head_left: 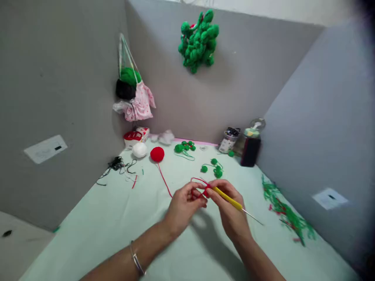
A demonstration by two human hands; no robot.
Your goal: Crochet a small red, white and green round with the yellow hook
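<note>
My left hand [186, 205] is closed in a pinch at a small piece of red crochet work [206, 191], with red yarn looped over its fingers. In my right hand [233, 212] lies a crochet hook [227, 198] with a yellow handle, its metal rear end pointing down to the right. The hook's tip meets the red piece between both hands, partly covered by fingers. From the red yarn ball [157, 154] a strand runs over the table to my left hand.
A white yarn ball [140, 150] stands beside the red one. Green crocheted balls [217, 171] lie beyond my hands. Green and red yarn scraps [285, 212] lie along the right wall, dark thread [116, 163] at left. A tin [227, 141] and a dark box [250, 151] stand back right.
</note>
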